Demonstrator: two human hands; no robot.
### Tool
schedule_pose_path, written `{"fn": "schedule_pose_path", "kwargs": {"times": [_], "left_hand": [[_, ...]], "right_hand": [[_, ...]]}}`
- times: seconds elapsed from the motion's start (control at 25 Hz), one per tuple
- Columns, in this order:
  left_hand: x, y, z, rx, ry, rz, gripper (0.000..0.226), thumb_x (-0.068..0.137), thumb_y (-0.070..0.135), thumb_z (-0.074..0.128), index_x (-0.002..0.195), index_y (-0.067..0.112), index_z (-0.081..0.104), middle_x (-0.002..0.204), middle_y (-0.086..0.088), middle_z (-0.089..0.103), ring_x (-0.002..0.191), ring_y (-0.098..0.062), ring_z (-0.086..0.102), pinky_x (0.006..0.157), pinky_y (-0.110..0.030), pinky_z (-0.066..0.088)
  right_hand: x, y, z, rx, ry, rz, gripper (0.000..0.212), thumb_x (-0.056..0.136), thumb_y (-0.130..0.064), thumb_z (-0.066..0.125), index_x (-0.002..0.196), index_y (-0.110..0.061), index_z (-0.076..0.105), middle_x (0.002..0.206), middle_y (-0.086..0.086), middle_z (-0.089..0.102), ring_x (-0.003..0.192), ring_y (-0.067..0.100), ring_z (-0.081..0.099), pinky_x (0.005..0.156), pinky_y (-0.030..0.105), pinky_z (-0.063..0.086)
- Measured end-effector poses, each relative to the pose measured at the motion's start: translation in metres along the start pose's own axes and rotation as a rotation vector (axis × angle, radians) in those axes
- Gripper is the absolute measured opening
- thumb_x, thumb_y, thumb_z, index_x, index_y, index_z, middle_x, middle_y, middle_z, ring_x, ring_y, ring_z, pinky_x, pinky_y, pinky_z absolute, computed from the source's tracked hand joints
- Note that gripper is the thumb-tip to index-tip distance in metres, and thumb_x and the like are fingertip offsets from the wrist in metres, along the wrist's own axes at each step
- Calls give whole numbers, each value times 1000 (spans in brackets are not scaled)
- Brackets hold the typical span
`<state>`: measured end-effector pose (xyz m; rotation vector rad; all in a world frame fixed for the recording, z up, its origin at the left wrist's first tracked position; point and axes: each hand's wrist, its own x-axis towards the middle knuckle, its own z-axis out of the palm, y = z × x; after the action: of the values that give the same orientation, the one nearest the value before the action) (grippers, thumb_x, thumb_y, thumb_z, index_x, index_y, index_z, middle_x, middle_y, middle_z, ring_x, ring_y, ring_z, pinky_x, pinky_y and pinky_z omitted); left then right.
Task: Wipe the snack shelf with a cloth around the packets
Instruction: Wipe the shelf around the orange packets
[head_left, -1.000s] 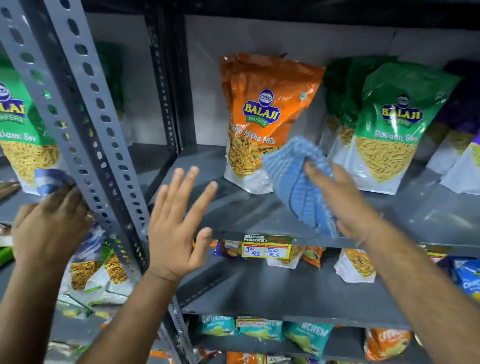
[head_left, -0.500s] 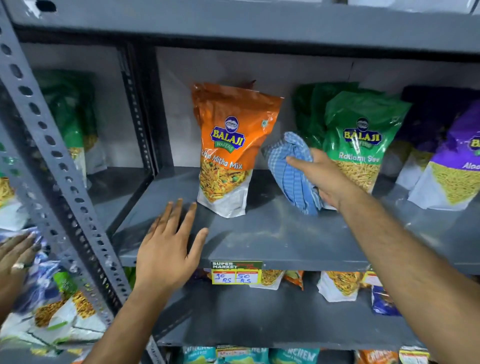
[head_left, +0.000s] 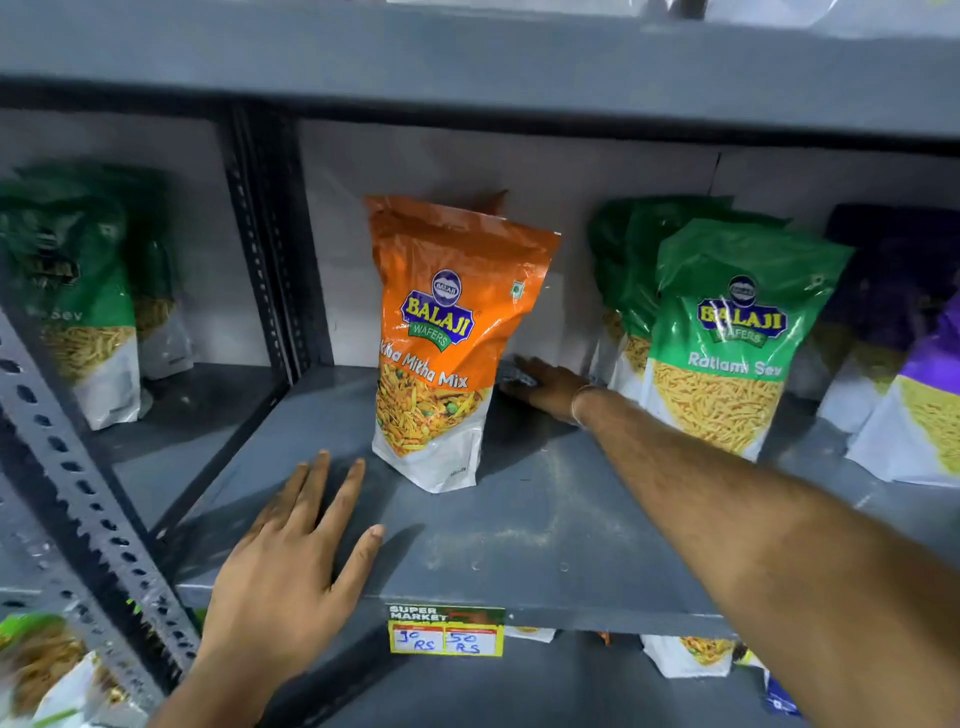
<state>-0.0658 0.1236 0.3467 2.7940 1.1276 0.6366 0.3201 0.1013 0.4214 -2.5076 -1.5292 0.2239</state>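
Nearest to me, my left hand (head_left: 291, 561) lies flat and open on the front of the grey shelf (head_left: 519, 540), fingers spread, holding nothing, just bracing above the yellow price tag (head_left: 447, 630). Beyond it the orange packet (head_left: 447, 343) stands upright, a little left of the shelf's middle. My right hand (head_left: 545, 387) reaches deep past it, into the gap between that packet and the green packet (head_left: 727, 338). It presses down on the cloth (head_left: 514, 375), of which only a small crumpled edge shows by the fingers; I cannot tell how tightly they close on it.

I judge the step to be wiping the back strip behind the orange packet. To do it well I would keep the cloth flat, sweep along the rear wall, and draw the pale dust forward without tipping either pouch.

Each pouch has a clear window: mixed fried snack in the orange, thin yellow strands in the green. Farther right stands a purple packet (head_left: 930, 395).
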Motion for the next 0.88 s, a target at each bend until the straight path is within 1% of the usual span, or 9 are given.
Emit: {"fn": "schedule_pose_path", "kwargs": {"times": [0.12, 0.24, 0.32, 0.4, 0.48, 0.52, 0.6, 0.68, 0.88], "left_hand": [[0, 2, -1, 22, -13, 1, 75, 99, 74, 14, 166, 41, 18, 177, -1, 17, 163, -24, 19, 122, -48, 38], [0, 4, -2, 30, -7, 1, 74, 100, 73, 15, 166, 41, 17, 177, -2, 17, 164, -23, 16, 122, -48, 38], [-1, 4, -1, 18, 0, 3, 74, 99, 75, 12, 166, 44, 14, 177, 0, 14, 164, -22, 12, 123, -48, 36], [-1, 4, -1, 9, 11, 5, 74, 97, 78, 7, 165, 48, 9, 177, 3, 9, 163, -19, 7, 125, -48, 36], [-1, 4, -1, 1, 20, 12, 74, 96, 79, 6, 164, 50, 7, 177, 5, 6, 163, -18, 5, 124, -47, 37], [0, 4, -1, 4, 20, 14, 73, 96, 79, 6, 164, 51, 7, 177, 6, 6, 163, -18, 4, 123, -48, 39], [1, 4, -1, 8, 15, 11, 73, 97, 77, 9, 165, 49, 9, 176, 6, 9, 163, -19, 6, 121, -49, 41], [2, 3, -1, 7, 16, 8, 73, 99, 75, 12, 165, 46, 10, 176, 5, 14, 163, -21, 9, 120, -51, 42], [0, 1, 1, 13, 14, 12, 73, 100, 73, 11, 166, 42, 11, 176, 3, 16, 163, -19, 8, 128, -49, 31]], "right_hand": [[-5, 0, 5, -13, -36, 8, 78, 93, -78, 30, 159, -38, 16, 169, 0, 22, 151, 33, 30, 120, 45, 25], [-8, 4, 4, -86, -59, -62, 92, 81, -92, 20, 159, -44, 11, 171, -5, 14, 155, 26, 22, 123, 44, 20], [-14, 8, 7, -95, -95, -84, 97, 77, -95, 17, 159, -44, 9, 171, -7, 13, 156, 22, 19, 124, 41, 19], [-30, 6, 9, -88, -76, -92, 94, 81, -91, 23, 159, -40, 13, 170, -6, 17, 156, 21, 20, 125, 36, 18], [-54, 2, 12, -81, -35, -145, 79, 94, -74, 35, 160, -34, 18, 169, -5, 22, 155, 21, 23, 124, 33, 19], [-67, 1, 16, -88, -40, -179, 71, 100, -63, 37, 161, -32, 17, 169, -5, 20, 155, 20, 21, 125, 34, 17], [-85, 5, 26, -96, -74, -233, 63, 106, -53, 32, 161, -31, 12, 171, -6, 13, 157, 15, 12, 127, 37, 8], [-91, 12, 32, -92, -104, -232, 62, 106, -53, 29, 161, -32, 8, 171, -8, 10, 157, 11, 6, 128, 37, 3], [-73, 2, 20, 33, -51, -170, 58, 105, -48, 39, 159, -33, 23, 168, -4, 25, 154, 20, 25, 125, 37, 20]]}}
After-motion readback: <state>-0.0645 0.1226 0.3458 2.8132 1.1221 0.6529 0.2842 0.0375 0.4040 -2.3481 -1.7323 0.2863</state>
